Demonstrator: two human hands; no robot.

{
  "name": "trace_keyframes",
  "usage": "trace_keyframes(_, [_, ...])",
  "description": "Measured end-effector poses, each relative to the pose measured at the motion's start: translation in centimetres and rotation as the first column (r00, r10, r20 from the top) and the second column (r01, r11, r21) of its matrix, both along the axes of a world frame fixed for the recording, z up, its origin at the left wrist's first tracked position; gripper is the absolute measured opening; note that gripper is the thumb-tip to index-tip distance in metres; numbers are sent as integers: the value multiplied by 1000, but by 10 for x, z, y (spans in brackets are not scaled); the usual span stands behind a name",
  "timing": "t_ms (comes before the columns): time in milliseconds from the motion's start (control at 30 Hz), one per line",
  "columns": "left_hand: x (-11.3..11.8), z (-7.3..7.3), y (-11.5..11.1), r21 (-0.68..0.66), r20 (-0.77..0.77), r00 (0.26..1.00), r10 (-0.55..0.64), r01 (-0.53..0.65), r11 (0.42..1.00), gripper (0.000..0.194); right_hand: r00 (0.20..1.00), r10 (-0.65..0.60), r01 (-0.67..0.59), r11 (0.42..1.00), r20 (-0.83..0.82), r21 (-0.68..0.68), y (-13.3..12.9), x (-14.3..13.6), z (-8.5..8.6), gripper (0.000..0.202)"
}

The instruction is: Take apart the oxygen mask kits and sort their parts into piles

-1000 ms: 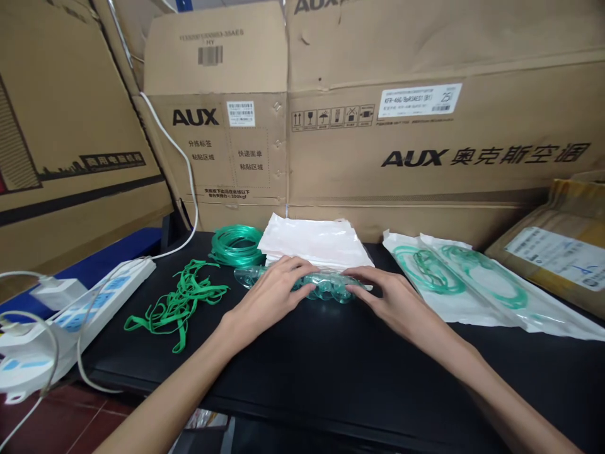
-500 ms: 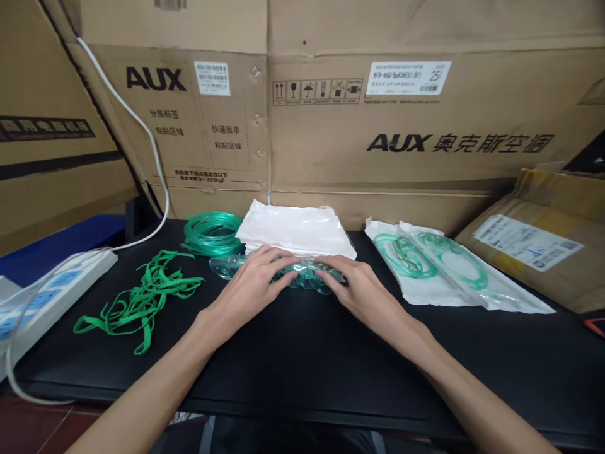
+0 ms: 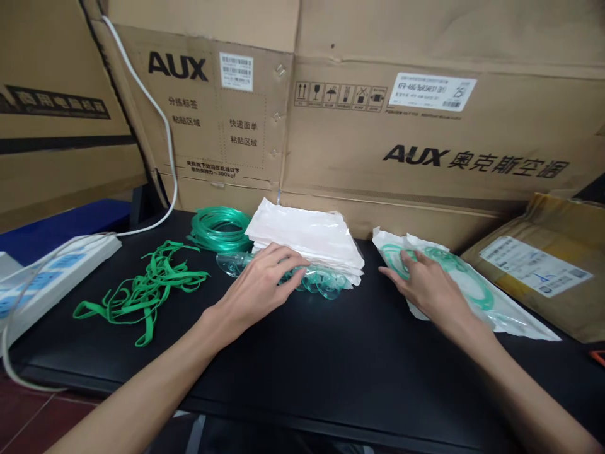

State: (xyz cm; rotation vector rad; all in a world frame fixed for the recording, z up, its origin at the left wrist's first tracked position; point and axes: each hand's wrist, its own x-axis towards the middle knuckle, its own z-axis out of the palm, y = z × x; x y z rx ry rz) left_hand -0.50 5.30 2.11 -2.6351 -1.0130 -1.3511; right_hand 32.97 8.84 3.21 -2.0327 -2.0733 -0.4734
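My left hand [image 3: 271, 274] lies over a row of clear green plastic face masks [image 3: 326, 282], its fingers loosely bent and its thumb apart from them. The hand covers part of the row. To the right, my right hand [image 3: 423, 277] is spread over the flat white pouches with clear fronts [image 3: 466, 277], thumb and fingers apart; coiled green tubing shows inside them. The fingertips are at the pouches, but I cannot tell how firmly they touch. Just behind the masks sits a stack of white packets [image 3: 302, 227].
A coil of green tubing [image 3: 220, 228] lies left of the stack. Tangled green elastic straps [image 3: 146, 287] lie nearer, beside a white power strip [image 3: 61, 268] with its cable. A taped carton [image 3: 534, 252] stands at right; large cardboard boxes [image 3: 340, 139] wall off the back.
My right hand has left the masks and moved right to the pouches. My left hand stays at the masks. The view has shifted and tilted slightly.
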Motion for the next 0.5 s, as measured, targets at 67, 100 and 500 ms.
trace_keyframes(67, [0,-1,1,-25,34,999,-21,22,999,18,996,-53,58,997,77,-55,7,2,-8,38])
trace_keyframes(100, [-1,-2,2,-35,51,998,-30,32,999,18,992,-71,79,994,106,-75,9,2,-10,32])
trace_keyframes(500, [15,24,-14,-157,238,971,-26,65,985,20,996,70,-87,944,63,320,-11,21,83,22])
